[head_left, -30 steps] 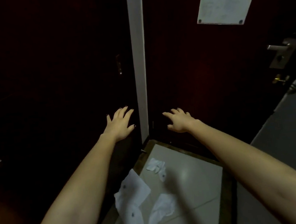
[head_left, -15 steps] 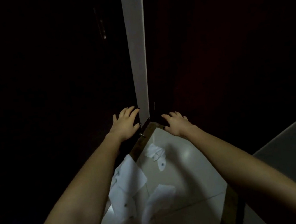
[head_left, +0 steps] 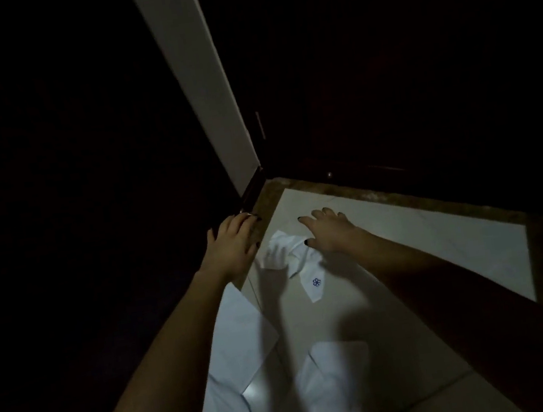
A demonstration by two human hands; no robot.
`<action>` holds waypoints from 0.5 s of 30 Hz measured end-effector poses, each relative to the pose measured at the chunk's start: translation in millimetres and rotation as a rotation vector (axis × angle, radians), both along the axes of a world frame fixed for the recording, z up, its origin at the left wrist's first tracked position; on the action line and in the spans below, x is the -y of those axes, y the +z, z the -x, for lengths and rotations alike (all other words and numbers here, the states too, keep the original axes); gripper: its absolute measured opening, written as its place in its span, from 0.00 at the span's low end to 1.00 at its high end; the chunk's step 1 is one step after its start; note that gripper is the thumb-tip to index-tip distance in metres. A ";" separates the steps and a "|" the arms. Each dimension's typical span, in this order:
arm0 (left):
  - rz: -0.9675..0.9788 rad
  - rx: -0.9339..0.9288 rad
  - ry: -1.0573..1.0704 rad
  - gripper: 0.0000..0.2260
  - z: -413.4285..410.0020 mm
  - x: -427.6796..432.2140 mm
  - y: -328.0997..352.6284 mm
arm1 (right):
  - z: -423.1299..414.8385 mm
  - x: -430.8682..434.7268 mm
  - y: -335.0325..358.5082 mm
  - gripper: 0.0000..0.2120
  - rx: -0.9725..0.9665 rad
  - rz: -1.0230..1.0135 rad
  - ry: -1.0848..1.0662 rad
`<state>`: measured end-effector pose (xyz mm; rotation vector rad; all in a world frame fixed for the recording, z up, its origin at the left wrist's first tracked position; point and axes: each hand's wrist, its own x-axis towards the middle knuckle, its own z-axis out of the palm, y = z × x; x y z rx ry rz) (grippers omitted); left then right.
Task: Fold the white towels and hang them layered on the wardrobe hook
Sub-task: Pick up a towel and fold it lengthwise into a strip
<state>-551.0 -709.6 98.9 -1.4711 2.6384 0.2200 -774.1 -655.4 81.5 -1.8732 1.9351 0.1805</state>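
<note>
A crumpled white towel with a blue logo (head_left: 300,264) lies on the pale tiled floor (head_left: 423,241) near the corner. My right hand (head_left: 330,231) hovers over its far edge with fingers spread, and I cannot tell whether it touches the cloth. My left hand (head_left: 233,242) reaches toward the dark skirting at the floor's left edge, fingers extended, holding nothing. Two more white towels lie closer to me: one flat under my left forearm (head_left: 238,334), one at the bottom centre (head_left: 332,367). No hook is visible.
A white wall strip (head_left: 202,87) runs up from the corner between two very dark panels. A brown stone border (head_left: 400,197) edges the tiles at the back. The surroundings are almost black.
The view has tipped down toward the floor and moved closer. Both hands have dropped from the dark door fronts to just above the far towel.
</note>
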 end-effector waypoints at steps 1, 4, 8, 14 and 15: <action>-0.002 -0.001 -0.003 0.26 6.5 0.9 -33.5 | 2.2 4.2 -32.1 0.29 0.023 0.010 -0.001; -0.013 -0.020 -0.008 0.27 24.4 7.7 -121.3 | 7.6 18.5 -111.9 0.27 0.090 0.056 0.036; -0.040 -0.140 0.053 0.26 45.4 20.7 -206.2 | 16.8 43.1 -195.3 0.28 0.101 0.137 0.055; 0.010 -0.174 0.161 0.21 51.5 34.5 -288.3 | 13.7 77.5 -266.3 0.27 0.345 0.200 -0.096; -0.013 -0.219 0.204 0.20 53.4 34.2 -300.9 | 13.7 82.5 -273.3 0.27 0.366 0.202 -0.105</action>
